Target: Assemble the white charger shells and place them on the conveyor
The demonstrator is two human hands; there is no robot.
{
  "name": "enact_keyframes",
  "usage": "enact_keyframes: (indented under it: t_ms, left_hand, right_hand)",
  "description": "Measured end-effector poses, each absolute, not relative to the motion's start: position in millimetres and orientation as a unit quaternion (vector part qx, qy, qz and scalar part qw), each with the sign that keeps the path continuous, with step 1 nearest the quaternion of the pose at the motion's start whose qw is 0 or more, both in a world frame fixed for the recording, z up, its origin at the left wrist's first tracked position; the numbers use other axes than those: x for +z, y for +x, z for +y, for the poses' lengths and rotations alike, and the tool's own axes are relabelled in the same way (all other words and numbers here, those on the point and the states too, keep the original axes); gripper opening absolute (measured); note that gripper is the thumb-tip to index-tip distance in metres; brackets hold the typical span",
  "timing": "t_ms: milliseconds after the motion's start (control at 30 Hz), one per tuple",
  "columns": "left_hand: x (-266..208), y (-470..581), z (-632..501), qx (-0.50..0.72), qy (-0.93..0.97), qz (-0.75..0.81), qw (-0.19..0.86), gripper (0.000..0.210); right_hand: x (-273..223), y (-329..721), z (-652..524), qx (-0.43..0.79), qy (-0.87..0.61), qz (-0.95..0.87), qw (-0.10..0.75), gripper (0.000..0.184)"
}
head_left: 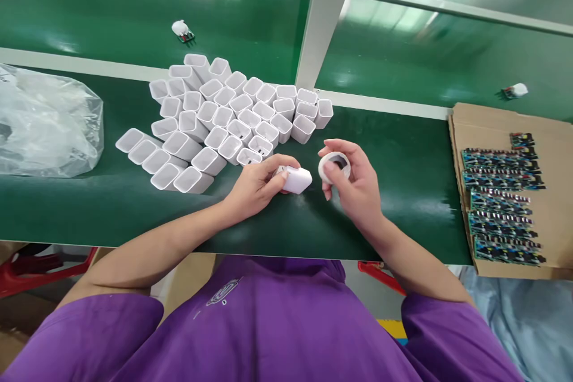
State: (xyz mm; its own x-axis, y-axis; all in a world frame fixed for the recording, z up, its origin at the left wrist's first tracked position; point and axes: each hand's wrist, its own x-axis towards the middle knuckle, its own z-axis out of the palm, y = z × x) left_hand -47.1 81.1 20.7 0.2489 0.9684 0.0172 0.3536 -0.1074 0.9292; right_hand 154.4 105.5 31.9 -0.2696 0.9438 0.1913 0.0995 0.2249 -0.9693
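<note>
Over the front of the green table, my left hand (pixel 257 186) is closed around a white plastic housing (pixel 299 180), its smooth end pointing to the right. Just to the right, my right hand (pixel 358 182) grips a small roll of white tape (pixel 329 176) between thumb and fingers; its dark hollow middle shows. A small gap separates the roll from the housing. Beyond my left hand stand many more white housings (pixel 208 161) in a close group, most with their open ends up. Metal contacts show inside a few of them.
A clear plastic bag (pixel 67 125) lies at the left. On the right, a cardboard sheet (pixel 557 191) carries rows of circuit boards (pixel 504 221). Two small white parts with components, one at the back left (pixel 181 28) and another at the back right (pixel 517 91), lie behind a white rail.
</note>
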Motion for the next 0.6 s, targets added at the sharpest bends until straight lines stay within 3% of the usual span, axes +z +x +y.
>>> enact_keyframes:
  t_ms: [167, 600]
  left_hand:
    - [21.0, -43.2, 78.2, 0.337, 0.684, 0.488, 0.424, 0.028]
    - [22.6, -40.9, 74.6, 0.315, 0.777, 0.444, 0.316, 0.022]
  right_hand:
    - [32.1, 145.3, 92.2, 0.185, -0.307, -0.817, 0.451, 0.042]
    - [21.4, 140.7, 91.5, 0.068, -0.266, -0.877, 0.396, 0.046]
